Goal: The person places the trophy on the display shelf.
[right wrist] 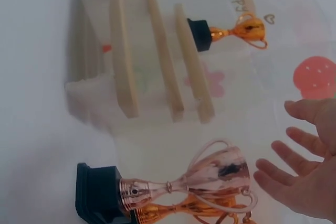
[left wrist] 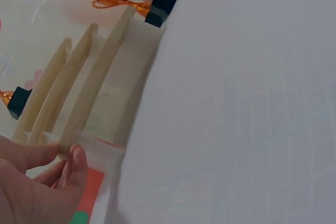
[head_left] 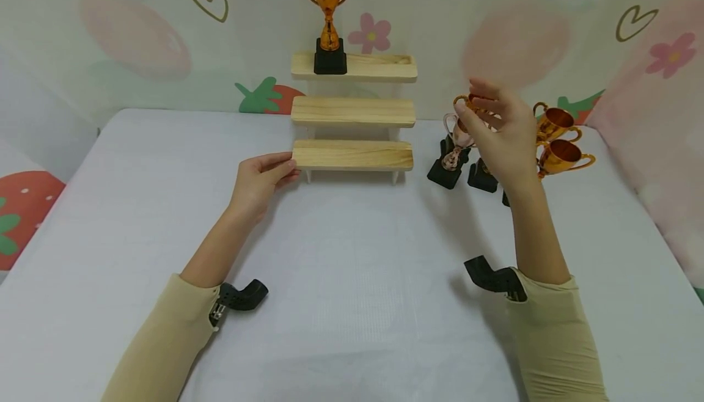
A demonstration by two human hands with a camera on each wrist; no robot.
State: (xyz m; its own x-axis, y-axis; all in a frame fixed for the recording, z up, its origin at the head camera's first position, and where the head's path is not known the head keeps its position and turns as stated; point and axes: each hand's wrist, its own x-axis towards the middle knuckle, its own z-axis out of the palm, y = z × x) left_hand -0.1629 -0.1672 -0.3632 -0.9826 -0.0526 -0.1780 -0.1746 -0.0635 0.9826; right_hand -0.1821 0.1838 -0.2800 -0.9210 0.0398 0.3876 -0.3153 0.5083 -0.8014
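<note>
Head view: left hand (head_left: 260, 183) pinches the shelf's (head_left: 352, 112) left end; right of the shelf, right hand (head_left: 505, 136), fingers spread, hovers by trophies (head_left: 562, 156): apparently reaching, next calling for a grip.

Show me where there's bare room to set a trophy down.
The middle shelf is bare; so is the bottom shelf except its left end, pinched by the left hand. The top shelf is free right of its gold trophy. White tabletop lies open between the forearms, before the shelves. Crowded: right of the shelves, where trophies cluster by the right hand.
</note>
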